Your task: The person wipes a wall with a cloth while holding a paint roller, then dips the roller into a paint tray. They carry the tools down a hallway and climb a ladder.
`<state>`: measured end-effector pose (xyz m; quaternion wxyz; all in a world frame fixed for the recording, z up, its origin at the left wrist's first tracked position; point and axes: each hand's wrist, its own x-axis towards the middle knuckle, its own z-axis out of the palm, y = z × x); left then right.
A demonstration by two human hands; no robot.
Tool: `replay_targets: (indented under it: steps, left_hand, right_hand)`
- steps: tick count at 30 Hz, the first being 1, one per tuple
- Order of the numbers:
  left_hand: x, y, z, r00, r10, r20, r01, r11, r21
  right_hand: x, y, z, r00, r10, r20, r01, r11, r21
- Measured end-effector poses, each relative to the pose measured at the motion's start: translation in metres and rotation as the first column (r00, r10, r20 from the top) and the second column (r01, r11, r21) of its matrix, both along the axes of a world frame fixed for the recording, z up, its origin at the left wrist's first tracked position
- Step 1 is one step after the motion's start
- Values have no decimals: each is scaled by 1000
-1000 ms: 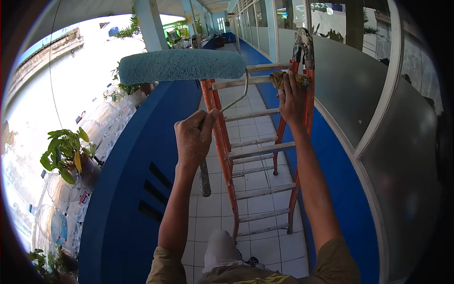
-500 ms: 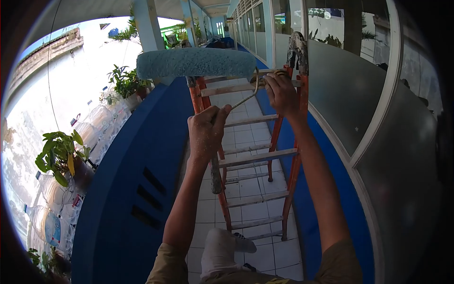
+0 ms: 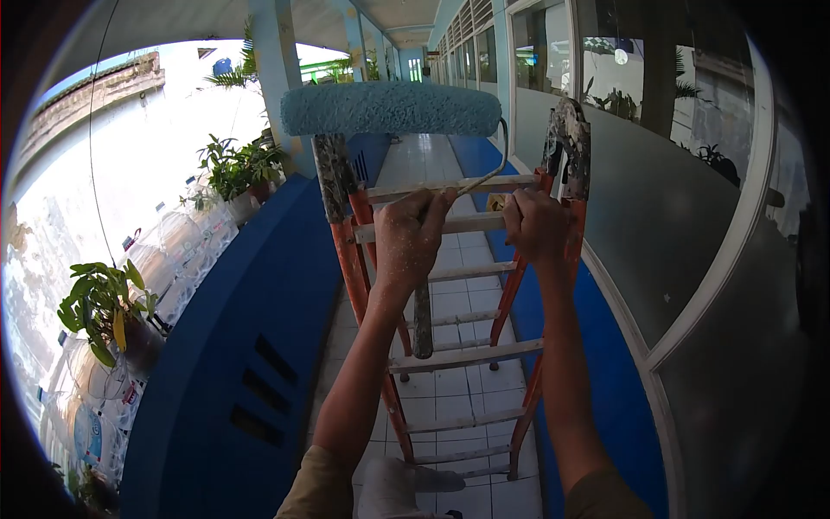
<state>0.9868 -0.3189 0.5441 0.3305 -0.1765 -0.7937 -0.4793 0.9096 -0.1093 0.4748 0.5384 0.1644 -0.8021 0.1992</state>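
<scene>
Teal roller point(image 3: 391, 108) — lying crosswise, handle down.

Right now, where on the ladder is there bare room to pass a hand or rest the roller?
Free: the rung below both hands, bare between the orange rails. Crowded: the upper rung, gripped by the right hand, with the left hand holding the paint roller across it.

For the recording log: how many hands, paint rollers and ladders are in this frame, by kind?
Hands: 2, the left hand gripping the paint roller's handle, the right hand gripping a ladder rung.
Paint rollers: 1, the paint roller with a blue-green sleeve.
Ladders: 1, the orange ladder.
Total: 4.
</scene>
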Motion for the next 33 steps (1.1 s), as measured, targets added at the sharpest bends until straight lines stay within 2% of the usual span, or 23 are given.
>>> replay_targets:
  steps: [3,5,7,12,16,18,19,21,22,25,27,31,33]
  left_hand:
    - [-27,7,13,999,-8,-42,7,1000,-30]
    - [-46,10,22,1000,-12,-4,12,998,-54]
    - [-58,13,35,994,-11,105,15,999,-38]
    - [-91,25,57,993,-60,102,62,998,-20]
    - [-109,30,77,984,-86,155,88,996,-11]
    - [-117,31,88,979,-90,181,92,996,0]
    - [-121,31,92,978,-99,186,100,995,2]
    - [-129,30,99,976,-105,190,106,994,4]
    - [-132,32,100,972,-98,214,101,995,-3]
    - [-145,35,105,962,-79,263,82,997,2]
    - [-151,39,103,953,-59,298,57,998,17]
    - [-164,41,91,940,-29,340,18,999,34]
    - [-168,44,87,932,-19,362,0,999,53]
  right_hand:
    - [4,1,2,995,10,99,-11,1000,6]
    - [3,2,2,996,34,84,-34,999,7]
    - [6,1,8,998,17,62,-17,1000,-6]
    - [17,4,33,962,-58,269,40,997,72]
    - [7,9,46,891,8,453,-18,1000,18]
    - [1,11,61,675,106,730,-41,993,-107]
    - [-5,12,68,670,110,734,-45,993,-107]
    - [-16,15,79,340,-52,939,-140,984,106]
    - [-21,17,81,338,-53,940,-144,984,108]
    - [-33,21,78,231,-53,972,-258,960,113]
    - [-38,24,78,93,62,994,-312,949,-30]
    - [-37,26,81,57,51,997,-371,928,-26]
    - [-37,29,77,154,39,987,-385,922,24]
